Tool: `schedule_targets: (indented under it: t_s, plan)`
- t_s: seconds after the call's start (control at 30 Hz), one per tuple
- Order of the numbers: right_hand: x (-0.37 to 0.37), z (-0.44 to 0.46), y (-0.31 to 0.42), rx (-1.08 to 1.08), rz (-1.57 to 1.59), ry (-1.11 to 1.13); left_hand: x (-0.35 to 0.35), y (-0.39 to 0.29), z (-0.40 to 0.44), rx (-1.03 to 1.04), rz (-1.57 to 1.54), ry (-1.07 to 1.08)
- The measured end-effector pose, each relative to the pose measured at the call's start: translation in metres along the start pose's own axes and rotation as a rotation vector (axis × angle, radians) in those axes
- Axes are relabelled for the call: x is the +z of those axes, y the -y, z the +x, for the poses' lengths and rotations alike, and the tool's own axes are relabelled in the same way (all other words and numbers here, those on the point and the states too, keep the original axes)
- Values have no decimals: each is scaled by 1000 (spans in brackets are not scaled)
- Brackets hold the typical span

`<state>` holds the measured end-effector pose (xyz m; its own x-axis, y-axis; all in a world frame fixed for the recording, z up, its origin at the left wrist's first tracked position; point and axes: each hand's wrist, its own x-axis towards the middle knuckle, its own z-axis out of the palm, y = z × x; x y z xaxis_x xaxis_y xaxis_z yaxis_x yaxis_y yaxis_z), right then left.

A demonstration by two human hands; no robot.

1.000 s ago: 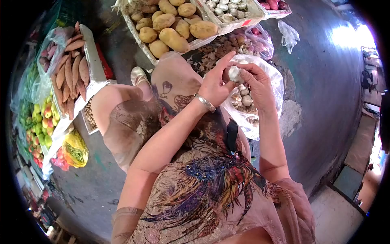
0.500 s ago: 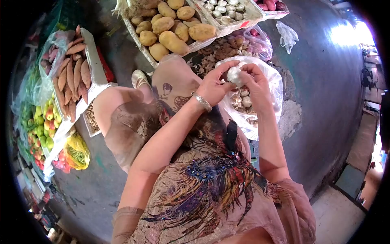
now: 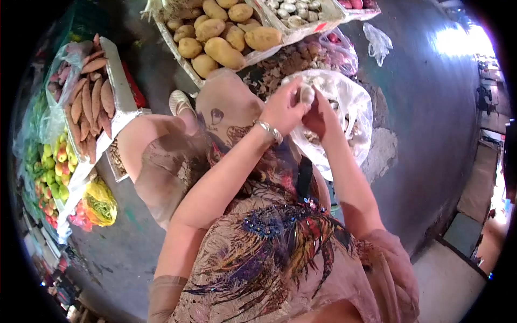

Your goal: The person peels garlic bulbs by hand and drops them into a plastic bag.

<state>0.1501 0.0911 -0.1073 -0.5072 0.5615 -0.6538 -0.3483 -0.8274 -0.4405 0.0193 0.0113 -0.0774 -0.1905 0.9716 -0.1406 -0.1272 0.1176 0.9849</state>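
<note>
Left hand (image 3: 283,109) grips one garlic bulb (image 3: 307,94) between thumb and fingers, at upper centre of the frame. Right hand (image 3: 324,119) meets the bulb's right side with its fingers bunched close to it; whether these fingers clamp the bulb or only rest beside it cannot be determined, as the hand is in shadow.

Bulb orientation: the visible part is slightly longer than wide, and its long axis runs roughly up and down the frame. One end faces the top edge, the other faces the bottom edge, between the hands. Which end is stem and which is root is too small to tell.

Bulb position: above the left part of a clear bag (image 3: 363,102), whose mouth is spread wide. More garlic is partly visible inside the bag, behind the right hand. A bracelet (image 3: 269,131) encircles the left wrist.

Surroundings: dry peelings (image 3: 291,60) lie just above and left of the bag. Potatoes (image 3: 223,53) fill a crate at top centre; pale bulbs (image 3: 293,11) occupy the compartment to its right. Sweet potatoes (image 3: 91,105) lie in a box at upper left, with fruit (image 3: 58,161) below them. A crumpled bag (image 3: 378,44) lies on the floor at upper right.
</note>
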Motion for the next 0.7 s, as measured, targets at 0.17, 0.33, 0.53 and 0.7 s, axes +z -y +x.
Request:
schedule_targets:
  t_s: [0.17, 0.33, 0.53, 0.7]
  plan:
    - [-2, 56, 58, -234, 289, -172, -5, -26, -2, -54, -95, -65]
    - [17, 21, 101, -420, -253, 161, -8, -26, -4, -114, -104, -31]
    - [-127, 26, 17, -18, -1263, -272, -6, -30, -5, -133, -126, 7]
    - [-192, 7, -11, -311, -2158, -666, -3, -30, -6, -135, -119, 44]
